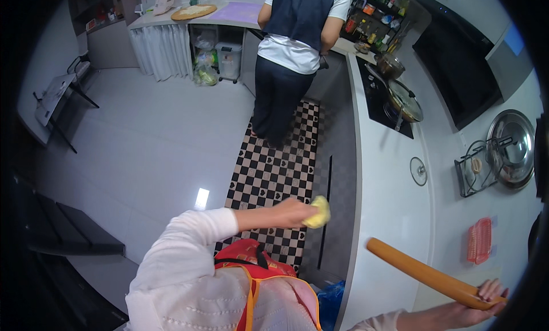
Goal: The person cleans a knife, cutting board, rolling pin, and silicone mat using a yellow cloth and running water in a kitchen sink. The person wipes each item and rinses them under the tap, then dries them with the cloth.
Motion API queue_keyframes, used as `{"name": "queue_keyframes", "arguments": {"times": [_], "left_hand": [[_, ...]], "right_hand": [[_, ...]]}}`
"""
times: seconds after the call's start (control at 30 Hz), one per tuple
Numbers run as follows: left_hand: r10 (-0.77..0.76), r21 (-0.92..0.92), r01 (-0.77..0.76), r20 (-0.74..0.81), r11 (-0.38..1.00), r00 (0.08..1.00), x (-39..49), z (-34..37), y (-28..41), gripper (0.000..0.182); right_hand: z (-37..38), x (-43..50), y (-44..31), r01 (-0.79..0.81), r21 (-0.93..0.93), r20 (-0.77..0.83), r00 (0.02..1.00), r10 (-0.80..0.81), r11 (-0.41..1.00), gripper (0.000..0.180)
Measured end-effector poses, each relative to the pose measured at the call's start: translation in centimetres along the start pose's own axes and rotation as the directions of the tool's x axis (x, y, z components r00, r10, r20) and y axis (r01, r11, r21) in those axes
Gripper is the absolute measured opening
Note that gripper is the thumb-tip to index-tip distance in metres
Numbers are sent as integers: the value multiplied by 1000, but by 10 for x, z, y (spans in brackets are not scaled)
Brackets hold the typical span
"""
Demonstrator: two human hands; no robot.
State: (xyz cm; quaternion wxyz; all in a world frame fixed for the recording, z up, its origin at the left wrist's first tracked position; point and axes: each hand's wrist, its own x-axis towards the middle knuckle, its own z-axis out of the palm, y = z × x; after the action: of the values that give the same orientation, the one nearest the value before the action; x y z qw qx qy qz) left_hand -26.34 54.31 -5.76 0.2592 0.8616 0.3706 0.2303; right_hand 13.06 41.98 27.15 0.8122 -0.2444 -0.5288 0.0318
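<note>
My left hand (291, 213) is closed around a soft pale yellow wad (318, 212), blurred, so I cannot tell its material. It hangs in the air over the checkered floor mat (261, 189), left of the counter edge. At the lower right, my right hand (484, 304) grips one end of a thick wooden rolling pin (420, 267). The pin slants across the view above the white counter (386, 181), its far end near the counter's front edge. A red apron (253, 251) with orange trim covers my front.
Another person (296, 43) stands at the far counter, back turned. A lidded pan (404, 100) and a pot (390, 66) sit on the black cooktop (377, 95). A glass lid (418, 171) lies near the wall. A range hood (459, 56) juts overhead. A round dough board (194, 12) stands far left.
</note>
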Motion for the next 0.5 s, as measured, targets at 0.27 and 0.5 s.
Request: {"name": "queue_keyframes", "arguments": {"times": [0.27,0.5], "left_hand": [[-702,-588,445,-327,675,632,-51,-36,-35,26],[-770,-723,338,-415,602,485,-59,-39,-15,26]], "right_hand": [[-82,-1,60,-267,-720,-272,958,93,640,33],[-118,-110,144,-99,-974,-16,928,372,206,28]]}}
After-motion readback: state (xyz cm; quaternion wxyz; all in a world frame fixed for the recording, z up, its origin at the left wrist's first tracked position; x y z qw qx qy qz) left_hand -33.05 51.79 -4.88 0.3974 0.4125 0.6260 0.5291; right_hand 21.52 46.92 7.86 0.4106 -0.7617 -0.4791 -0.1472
